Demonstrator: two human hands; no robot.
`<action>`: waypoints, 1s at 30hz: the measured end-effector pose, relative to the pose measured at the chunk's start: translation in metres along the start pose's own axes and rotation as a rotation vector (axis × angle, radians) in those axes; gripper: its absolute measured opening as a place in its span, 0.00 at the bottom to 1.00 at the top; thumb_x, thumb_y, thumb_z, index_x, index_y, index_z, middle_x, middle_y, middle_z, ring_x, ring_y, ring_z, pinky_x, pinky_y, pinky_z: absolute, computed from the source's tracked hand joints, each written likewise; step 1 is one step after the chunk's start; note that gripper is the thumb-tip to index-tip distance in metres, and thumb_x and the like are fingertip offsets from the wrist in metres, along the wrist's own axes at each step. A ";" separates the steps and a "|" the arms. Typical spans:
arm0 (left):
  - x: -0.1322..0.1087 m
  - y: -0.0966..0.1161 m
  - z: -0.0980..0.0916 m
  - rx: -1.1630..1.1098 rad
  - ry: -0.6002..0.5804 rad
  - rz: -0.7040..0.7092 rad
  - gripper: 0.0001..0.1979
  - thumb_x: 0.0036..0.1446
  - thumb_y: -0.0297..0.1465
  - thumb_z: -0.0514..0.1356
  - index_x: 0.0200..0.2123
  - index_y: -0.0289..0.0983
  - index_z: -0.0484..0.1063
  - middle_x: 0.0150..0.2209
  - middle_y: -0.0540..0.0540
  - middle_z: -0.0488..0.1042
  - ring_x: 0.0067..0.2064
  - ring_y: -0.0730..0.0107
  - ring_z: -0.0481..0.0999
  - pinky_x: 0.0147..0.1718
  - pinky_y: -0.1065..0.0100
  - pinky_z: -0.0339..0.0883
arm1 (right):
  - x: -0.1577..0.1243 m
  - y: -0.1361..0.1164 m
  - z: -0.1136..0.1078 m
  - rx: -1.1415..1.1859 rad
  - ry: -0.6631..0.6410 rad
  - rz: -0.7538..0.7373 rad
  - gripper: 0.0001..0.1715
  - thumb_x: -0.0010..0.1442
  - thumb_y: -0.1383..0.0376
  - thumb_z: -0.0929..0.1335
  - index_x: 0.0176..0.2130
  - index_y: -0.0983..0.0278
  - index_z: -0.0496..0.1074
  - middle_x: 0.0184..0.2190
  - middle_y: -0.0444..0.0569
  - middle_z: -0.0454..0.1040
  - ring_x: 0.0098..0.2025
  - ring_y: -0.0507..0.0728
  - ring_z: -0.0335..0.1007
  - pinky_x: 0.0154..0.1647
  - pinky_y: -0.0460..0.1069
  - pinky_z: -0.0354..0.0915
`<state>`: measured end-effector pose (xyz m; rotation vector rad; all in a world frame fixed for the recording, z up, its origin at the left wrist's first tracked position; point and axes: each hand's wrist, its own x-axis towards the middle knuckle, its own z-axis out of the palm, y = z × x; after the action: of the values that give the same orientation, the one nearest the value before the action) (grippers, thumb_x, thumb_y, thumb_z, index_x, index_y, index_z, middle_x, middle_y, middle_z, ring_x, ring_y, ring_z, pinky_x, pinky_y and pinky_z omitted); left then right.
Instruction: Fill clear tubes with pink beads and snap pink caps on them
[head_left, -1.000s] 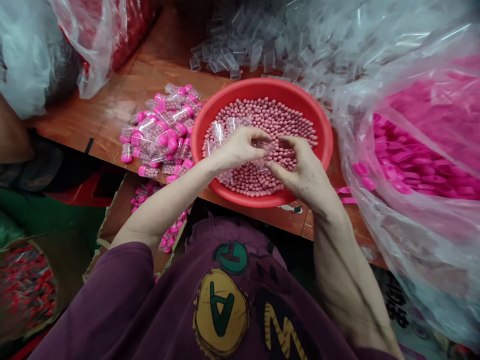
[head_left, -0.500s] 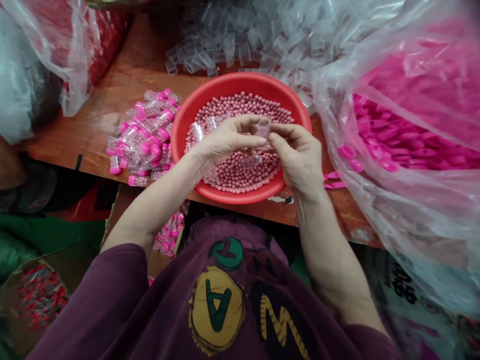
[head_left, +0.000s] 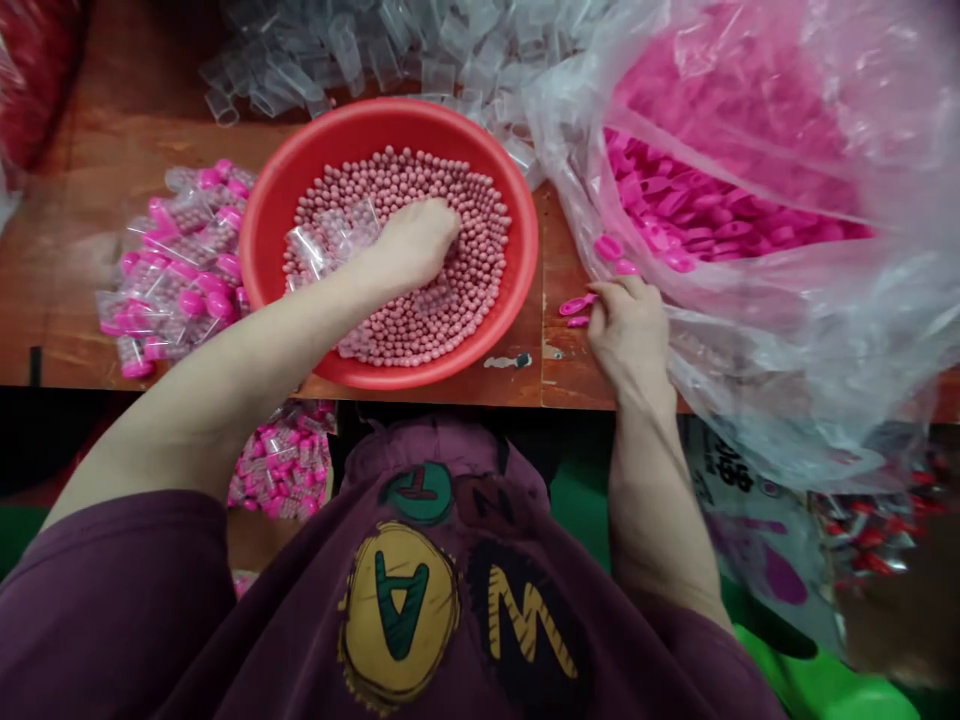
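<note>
A red basin (head_left: 259, 200) on the table holds many small pink beads (head_left: 472, 290), with several clear plastic tubes lying among them. My left hand (head_left: 424, 240) is down in the beads near the middle, its fingers curled and hidden beneath it. Whatever it grips there does not show. To the right of the basin, my right hand (head_left: 630, 325) has its thumb and fingers closed at a pink plastic cap (head_left: 577, 304) on the tabletop. Another pink piece lies just below that one.
Bead-filled tubes with pink caps (head_left: 180, 270) are heaped left of the basin. Clear empty tubes (head_left: 360, 50) lie along the back. A large plastic bag (head_left: 750, 320) of pink caps stands at the right. Below the table edge (head_left: 450, 395) is a box of filled tubes.
My hands have parted from a clear tube held between them above the basin. The left went down into the beads; the right moved to the pink caps. The view shifted right.
</note>
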<state>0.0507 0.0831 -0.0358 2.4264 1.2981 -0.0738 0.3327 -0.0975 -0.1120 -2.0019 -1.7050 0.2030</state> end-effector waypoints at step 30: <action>-0.108 0.015 0.010 -1.737 -0.039 -0.133 0.10 0.73 0.29 0.66 0.53 0.35 0.84 0.48 0.40 0.87 0.41 0.68 0.84 0.37 0.68 0.74 | 0.057 -0.147 0.003 0.864 -0.110 -0.164 0.20 0.68 0.47 0.80 0.52 0.54 0.86 0.45 0.48 0.88 0.39 0.58 0.82 0.42 0.56 0.82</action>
<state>0.0023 -0.0134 -0.0158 0.8221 0.7855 0.6669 0.2136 -0.0289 -0.0356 -1.2218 -1.4624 0.8408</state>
